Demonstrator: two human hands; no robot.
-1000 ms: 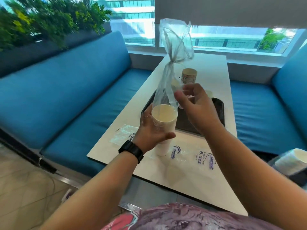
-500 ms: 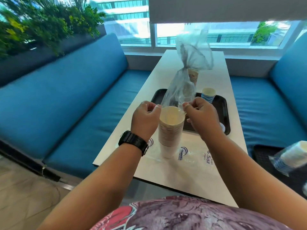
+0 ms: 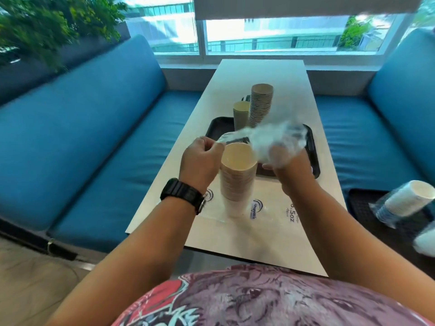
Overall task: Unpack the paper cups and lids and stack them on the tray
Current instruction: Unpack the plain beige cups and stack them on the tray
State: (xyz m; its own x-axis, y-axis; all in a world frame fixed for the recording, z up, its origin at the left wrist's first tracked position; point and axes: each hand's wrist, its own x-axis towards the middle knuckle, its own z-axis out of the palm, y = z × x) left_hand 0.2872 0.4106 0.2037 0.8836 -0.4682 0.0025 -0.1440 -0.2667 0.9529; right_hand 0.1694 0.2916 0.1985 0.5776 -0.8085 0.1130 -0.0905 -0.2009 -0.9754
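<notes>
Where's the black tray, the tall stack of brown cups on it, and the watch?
black tray (image 3: 314, 149), head view, on its right rim.
tall stack of brown cups (image 3: 261, 104), head view, on the ribbed side.
watch (image 3: 182, 192), head view, on the strap round the left wrist.

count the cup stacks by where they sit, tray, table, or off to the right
On the black tray: 2, the tall brown stack and the shorter olive stack
On the table: 1, the stack between the hands
Off to the right: 1, the bagged white stack
Total: 4
</notes>
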